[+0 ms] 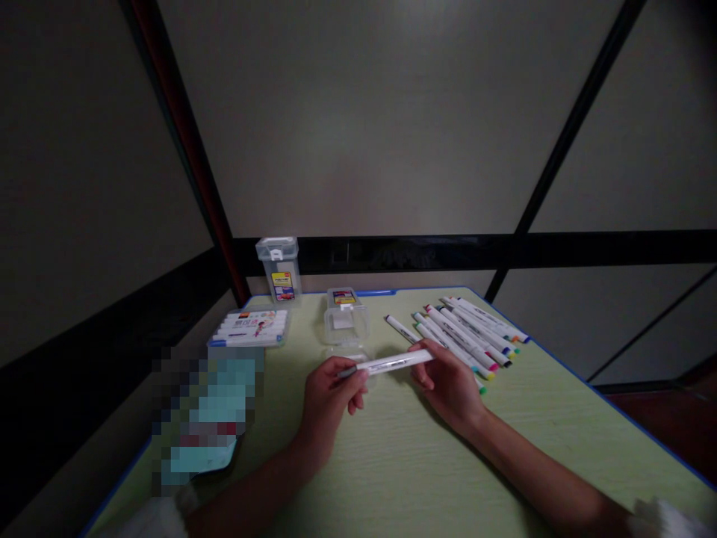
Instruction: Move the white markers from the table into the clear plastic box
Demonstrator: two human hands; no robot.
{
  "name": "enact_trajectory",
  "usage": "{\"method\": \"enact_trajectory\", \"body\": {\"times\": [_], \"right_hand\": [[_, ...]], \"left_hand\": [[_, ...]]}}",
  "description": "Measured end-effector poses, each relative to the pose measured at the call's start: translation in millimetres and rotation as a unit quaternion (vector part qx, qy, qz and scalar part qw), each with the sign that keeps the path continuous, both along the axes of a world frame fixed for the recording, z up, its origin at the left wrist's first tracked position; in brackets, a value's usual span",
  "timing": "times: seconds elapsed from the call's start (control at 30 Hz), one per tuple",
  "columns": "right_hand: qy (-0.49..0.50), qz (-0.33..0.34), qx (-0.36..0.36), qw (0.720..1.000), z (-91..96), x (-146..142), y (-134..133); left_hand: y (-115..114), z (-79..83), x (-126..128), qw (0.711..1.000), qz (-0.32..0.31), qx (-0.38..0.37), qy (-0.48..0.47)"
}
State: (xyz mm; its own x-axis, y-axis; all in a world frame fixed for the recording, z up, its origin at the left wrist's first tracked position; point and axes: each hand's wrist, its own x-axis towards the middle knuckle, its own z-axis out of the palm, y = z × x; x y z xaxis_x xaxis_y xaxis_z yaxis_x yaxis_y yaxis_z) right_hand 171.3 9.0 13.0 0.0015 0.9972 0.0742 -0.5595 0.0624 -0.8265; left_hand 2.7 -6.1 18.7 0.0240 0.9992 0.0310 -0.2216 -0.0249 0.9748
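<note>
A white marker [392,363] with dark print on its barrel is held level above the table, in front of me. My left hand [330,396] pinches its dark-capped left end between thumb and fingers. At its other end, my right hand [451,385] is closed around the barrel and hides that tip. Beyond my right hand lies a loose pile of white markers [459,336] with coloured ends. Just behind the held marker sits a clear plastic box [346,323], with a transparent part in front of it partly hidden by my left hand.
A tall clear lidded box [278,270] stands at the back left. Near it lies a flat clear case of white pens [250,327]. A blurred-out turquoise item [221,411] is at left. A blue pen [376,293] lies along the far edge of the table [386,478], against the wall.
</note>
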Motion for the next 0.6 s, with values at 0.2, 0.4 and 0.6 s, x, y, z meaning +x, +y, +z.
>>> {"method": "enact_trajectory", "body": {"times": [0.2,0.4,0.6], "right_hand": [[0.0,-0.057,0.005,0.998,-1.7,0.7,3.5],[-0.016,-0.074,-0.004,0.997,-4.5,0.6,4.4],[-0.037,-0.059,0.007,0.998,-4.3,0.8,3.4]], "left_hand": [[4.2,-4.0,-1.7,0.999,0.035,-0.009,0.018],[3.1,-6.2,-1.0,0.987,0.052,0.053,0.142],[5.2,-7.9,-5.8,0.898,0.093,0.263,0.34]]}}
